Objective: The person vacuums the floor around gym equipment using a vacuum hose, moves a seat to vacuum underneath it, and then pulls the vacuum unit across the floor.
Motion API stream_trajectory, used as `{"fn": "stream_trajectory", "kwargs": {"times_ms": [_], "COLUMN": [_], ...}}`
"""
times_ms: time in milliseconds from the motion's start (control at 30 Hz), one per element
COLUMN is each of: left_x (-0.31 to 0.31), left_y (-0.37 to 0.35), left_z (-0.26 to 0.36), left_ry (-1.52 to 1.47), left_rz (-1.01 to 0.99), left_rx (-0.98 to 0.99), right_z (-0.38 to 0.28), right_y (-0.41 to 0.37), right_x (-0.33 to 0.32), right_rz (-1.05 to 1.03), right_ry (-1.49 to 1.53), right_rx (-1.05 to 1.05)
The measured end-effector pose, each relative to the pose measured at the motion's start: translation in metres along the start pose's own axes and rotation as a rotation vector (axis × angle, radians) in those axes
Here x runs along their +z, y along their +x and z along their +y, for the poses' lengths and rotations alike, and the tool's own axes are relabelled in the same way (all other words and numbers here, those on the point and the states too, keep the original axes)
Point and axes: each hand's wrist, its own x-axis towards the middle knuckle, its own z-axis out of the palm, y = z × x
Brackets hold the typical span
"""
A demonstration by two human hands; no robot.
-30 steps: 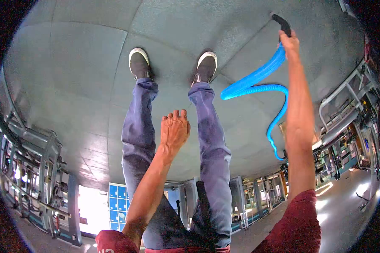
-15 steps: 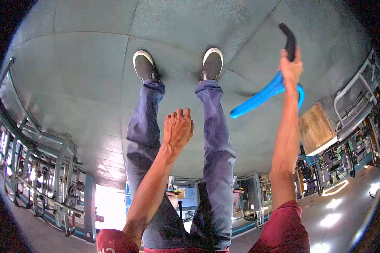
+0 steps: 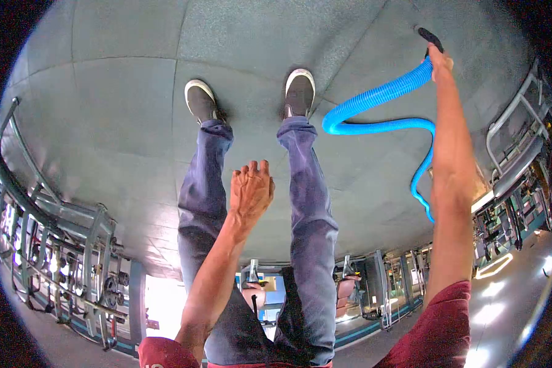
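Observation:
My right hand [image 3: 440, 64] is stretched far out to the upper right, fingers wrapped round the end of a blue corrugated hose [image 3: 380, 97]. A black curved end piece [image 3: 431, 38] of the hose juts out past the fingers. From the hand the hose loops left towards my right shoe, doubles back, then runs down beside my right forearm, which covers some of the view there. My left hand [image 3: 251, 190] hangs in front of my legs, back of the hand up and fingers curled in. Nothing sticks out of it, though the palm is hidden.
I stand on a grey tiled floor [image 3: 122, 110] in dark shoes [image 3: 299, 95]. Metal gym frames [image 3: 61, 211] line the left side, and another metal frame with a dark pad [image 3: 518, 165] stands at the right. A wooden board [image 3: 479, 187] is partly hidden by my right arm.
My right hand has moved outward to the right with the hose, and more of the hose now shows, stretched in a loop. The left hand has shifted slightly left, still curled.

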Motion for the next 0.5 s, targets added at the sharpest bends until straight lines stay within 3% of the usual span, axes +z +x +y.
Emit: {"fn": "stream_trajectory", "kwargs": {"times_ms": [100,133,233,433,500], "left_x": [0.003,0.005,0.009,0.010,0.014], "left_y": [-0.002,-0.003,-0.009,-0.011,-0.017], "left_z": [-0.001,-0.001,-0.001,0.010,0.005], "left_ry": [-0.003,-0.006,-0.002,0.033,0.100], "left_rz": [-0.010,-0.017,-0.011,-0.099,-0.097], "left_rx": [-0.008,-0.005,0.003,0.108,0.136], "right_z": [-0.020,-0.009,-0.007,-0.001,0.008], "right_y": [-0.066,-0.061,-0.102,-0.197,-0.229], "right_x": [-0.004,0.002,0.005,0.029,0.038], "right_rz": [-0.068,-0.062,-0.184,-0.227,-0.220], "right_ry": [0.192,0.091,0.189,-0.001,-0.025], "right_rx": [0.096,0.024,-0.016,-0.213,-0.178]}}
